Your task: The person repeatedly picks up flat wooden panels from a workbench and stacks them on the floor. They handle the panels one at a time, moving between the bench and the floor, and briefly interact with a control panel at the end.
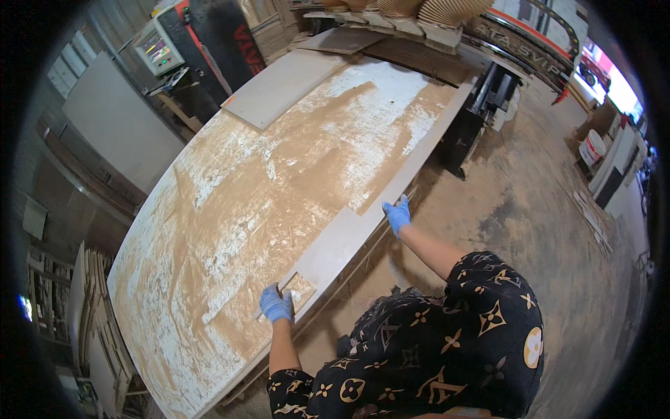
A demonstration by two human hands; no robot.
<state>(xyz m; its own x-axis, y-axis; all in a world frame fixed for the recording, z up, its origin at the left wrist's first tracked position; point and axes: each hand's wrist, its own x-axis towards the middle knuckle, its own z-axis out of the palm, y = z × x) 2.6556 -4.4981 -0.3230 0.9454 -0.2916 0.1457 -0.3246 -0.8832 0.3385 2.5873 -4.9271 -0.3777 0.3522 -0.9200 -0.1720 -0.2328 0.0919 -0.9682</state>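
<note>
A long white panel (331, 246) lies along the near right edge of a large flat table (230, 209) coated in brown dust. It is wide at its near end, with a square cutout, and narrows to a strip running toward the far end. My left hand (276, 304), in a blue glove, grips the panel's near end beside the cutout. Farther along, my right hand (398, 216), also gloved in blue, holds the outer edge where the strip begins. The fingers under the panel are partly hidden.
Another pale panel (279, 91) rests on the table's far left part. Behind stands a machine with ribbed hoses (450, 10) and a control box (158, 47). Board offcuts (105, 342) lean at the lower left. A white bucket (592, 146) stands on the dusty floor at right.
</note>
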